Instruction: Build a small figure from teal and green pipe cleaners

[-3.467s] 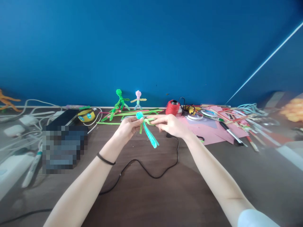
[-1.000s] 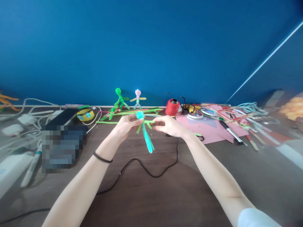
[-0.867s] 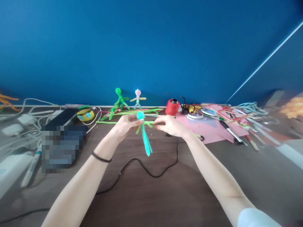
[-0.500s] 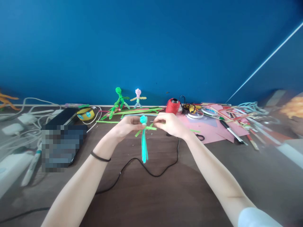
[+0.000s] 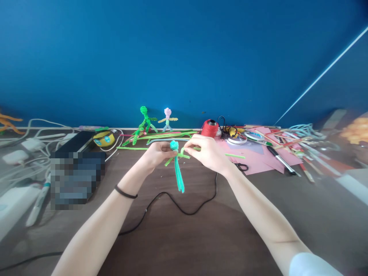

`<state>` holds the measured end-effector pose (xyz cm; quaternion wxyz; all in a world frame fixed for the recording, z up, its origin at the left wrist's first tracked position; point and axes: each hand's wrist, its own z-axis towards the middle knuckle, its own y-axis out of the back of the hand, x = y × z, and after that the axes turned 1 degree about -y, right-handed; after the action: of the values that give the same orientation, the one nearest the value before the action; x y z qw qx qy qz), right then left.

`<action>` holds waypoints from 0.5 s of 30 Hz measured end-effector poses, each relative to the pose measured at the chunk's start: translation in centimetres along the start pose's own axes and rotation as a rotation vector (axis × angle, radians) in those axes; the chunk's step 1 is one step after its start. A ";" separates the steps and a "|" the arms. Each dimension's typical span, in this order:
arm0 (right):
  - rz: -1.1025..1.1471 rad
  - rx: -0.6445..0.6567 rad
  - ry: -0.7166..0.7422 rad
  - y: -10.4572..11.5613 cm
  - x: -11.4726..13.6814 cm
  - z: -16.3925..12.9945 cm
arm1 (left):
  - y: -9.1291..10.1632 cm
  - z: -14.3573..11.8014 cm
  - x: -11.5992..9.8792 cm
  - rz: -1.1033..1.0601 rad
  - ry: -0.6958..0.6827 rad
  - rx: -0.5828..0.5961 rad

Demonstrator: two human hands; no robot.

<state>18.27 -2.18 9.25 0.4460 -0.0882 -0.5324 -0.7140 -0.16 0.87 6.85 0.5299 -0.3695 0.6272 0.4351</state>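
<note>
The left hand point(image 5: 156, 152) pinches the teal pipe-cleaner figure point(image 5: 177, 165) below its head, above the counter point(image 5: 201, 237), while the right hand point(image 5: 207, 152) grips the green arm wrap point(image 5: 184, 154), apparently mid-twist; tightening needs a steady hold.

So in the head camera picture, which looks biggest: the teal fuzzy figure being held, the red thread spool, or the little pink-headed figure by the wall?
1. Teal pipe-cleaner figure, though it is nearest the camera.
2. Red thread spool.
3. Pink-headed pipe-cleaner figure, about the spool's size but thinner, so this is unsure.

Deep blue wall point(image 5: 184, 57), dark brown wooden table point(image 5: 184, 237), bright even light
</note>
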 end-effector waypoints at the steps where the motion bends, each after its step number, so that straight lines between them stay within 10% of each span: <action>1: 0.005 -0.003 -0.003 0.0 0.0 0.0 | -0.1 0.0 0.0 -0.011 0.005 -0.018; 15: 0.307 0.089 -0.233 -1.2 -0.3 -0.3 | -0.4 0.3 0.1 -0.145 -0.020 -0.188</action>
<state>17.68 -2.21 8.17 0.4885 -0.2306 -0.5918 -0.5983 0.27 0.97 6.67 0.5293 -0.4576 0.5498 0.4562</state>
